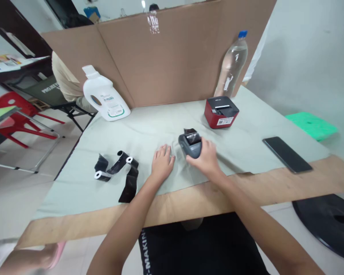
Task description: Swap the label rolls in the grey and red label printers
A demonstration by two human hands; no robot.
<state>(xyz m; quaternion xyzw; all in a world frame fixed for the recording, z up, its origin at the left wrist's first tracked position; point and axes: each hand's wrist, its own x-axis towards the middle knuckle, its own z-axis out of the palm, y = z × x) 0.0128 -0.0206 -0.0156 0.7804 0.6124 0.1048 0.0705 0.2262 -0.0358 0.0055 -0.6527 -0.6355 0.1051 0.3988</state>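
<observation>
The small grey device [194, 149] sits near the middle of the bench [189, 204], over the pale green cloth [157, 128], with a dark, glossy strip [192, 136] at its upper end. The right hand [208, 160] holds it from the right: the thumb lies along the near edge and the fingers curl round the right side, so the grip is only as wide as the body of the device. The fingers are a little blurred and partly hidden, so how they rest on the far side cannot be told. Whether the device touches the cloth or is slightly raised is also unclear.

The left hand [161, 163] lies flat, palm down, on the cloth just left of the device and apart from it. Its fingers are extended and slightly spread, the thumb angled away toward the device, and it holds nothing.

To the left of that hand lie small rolls [103, 176] with black strips [129, 187] partly unwound. Beyond the right hand stands a red and black box [222, 112], close to a clear bottle [233, 63] leaning against the cardboard panel [169, 65]. A dark phone [287, 154] lies farther right, near the bench's front edge.
</observation>
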